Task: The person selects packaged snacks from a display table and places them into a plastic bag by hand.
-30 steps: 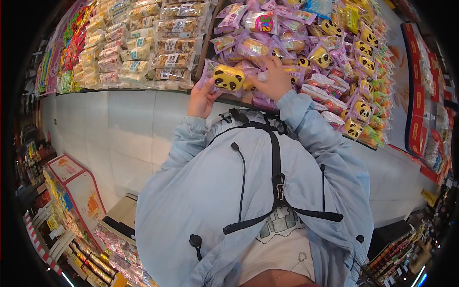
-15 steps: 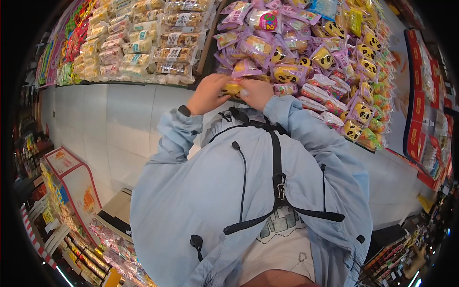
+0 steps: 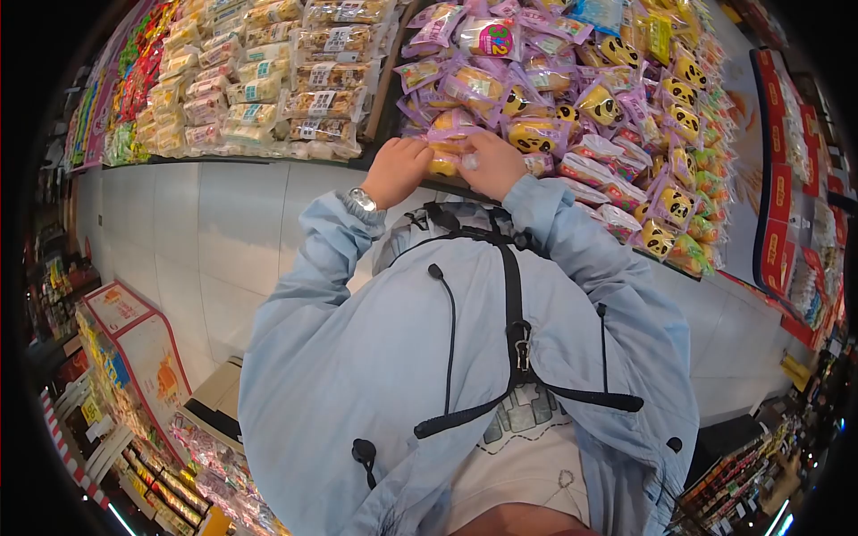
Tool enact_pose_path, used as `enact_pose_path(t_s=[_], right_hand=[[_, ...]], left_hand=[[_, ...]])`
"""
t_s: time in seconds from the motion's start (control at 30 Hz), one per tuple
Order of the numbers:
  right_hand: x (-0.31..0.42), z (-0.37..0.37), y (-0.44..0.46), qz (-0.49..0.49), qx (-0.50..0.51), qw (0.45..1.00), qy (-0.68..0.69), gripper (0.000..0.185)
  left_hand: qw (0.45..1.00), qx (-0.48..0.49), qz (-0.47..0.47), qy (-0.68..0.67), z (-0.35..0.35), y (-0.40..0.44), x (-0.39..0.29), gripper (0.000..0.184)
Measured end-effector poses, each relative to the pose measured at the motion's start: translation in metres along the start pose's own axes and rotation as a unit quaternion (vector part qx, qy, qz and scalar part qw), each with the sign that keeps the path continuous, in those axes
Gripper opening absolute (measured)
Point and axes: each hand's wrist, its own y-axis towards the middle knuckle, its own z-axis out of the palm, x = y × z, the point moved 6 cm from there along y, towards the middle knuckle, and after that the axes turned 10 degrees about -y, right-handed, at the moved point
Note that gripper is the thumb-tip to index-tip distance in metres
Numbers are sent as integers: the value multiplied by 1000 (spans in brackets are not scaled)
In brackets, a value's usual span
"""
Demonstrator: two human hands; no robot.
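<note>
My left hand, with a watch at its wrist, is closed, its fingertips against the left end of a packaged bun. From the other side my right hand pinches the right end of the same bun's clear wrapper. The bun is yellow and lies at the front edge of the display, partly hidden by my fingers. Right behind it are more buns in purple wrappers, heaped up. To the right of my right hand lie buns with panda faces and white-and-pink packets.
Left of a dark divider, rows of wrapped cakes fill another display section. A red-edged display stand and a cardboard box stand at lower left. Red-fronted shelving runs along the right. Grey floor tiles show below the display.
My left hand has turned and shifted slightly, showing its watch face. My right hand has moved a little to the right. More of the bun shows between them.
</note>
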Motion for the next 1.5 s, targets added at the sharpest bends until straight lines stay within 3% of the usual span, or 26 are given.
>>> enact_pose_path(t_s=[0.1,0.2,0.27,0.4,0.5,0.53,0.6,0.7,0.73,0.83,0.87,1.07,1.17,1.27,1.37,1.5], right_hand=[[20,-7,-2,-15,-49,996,71,24],[67,10,-7,-136,49,974,176,18],[81,31,-14,-109,90,969,204,15],[82,53,-16,-63,174,915,358,17],[92,45,-19,-89,72,921,372,22],[87,31,-17,-65,-9,925,374,25],[91,29,-18,-94,-5,923,372,23],[92,30,-22,-79,-21,933,351,20],[91,27,-24,-66,-38,939,335,19],[86,33,-29,-19,-84,939,332,19],[83,35,-29,-3,-100,936,337,19],[80,39,-43,85,-42,902,420,16],[78,62,-52,139,79,842,514,16],[85,75,-60,138,157,758,617,13],[88,75,-67,251,184,521,795,18],[86,94,-64,291,240,420,826,13]], left_hand=[[999,-6,-22,31,8,3,11,20],[996,74,-57,6,30,2,18,18],[985,150,-67,44,52,1,25,23],[991,113,-50,-44,41,3,34,26],[973,139,-114,-145,29,15,37,31],[964,144,-156,-161,35,19,42,33],[951,154,-216,-161,49,23,52,32],[979,17,-126,-157,45,26,44,36],[987,23,-91,-129,51,28,46,48],[998,-27,-56,-20,39,35,32,49],[996,18,-87,-16,45,36,33,58],[995,41,-89,-15,45,39,23,53],[990,58,-125,8,47,48,26,42],[975,42,-218,7,51,64,33,42],[958,74,-275,22,60,69,36,43],[958,71,-277,5,59,61,35,42]])
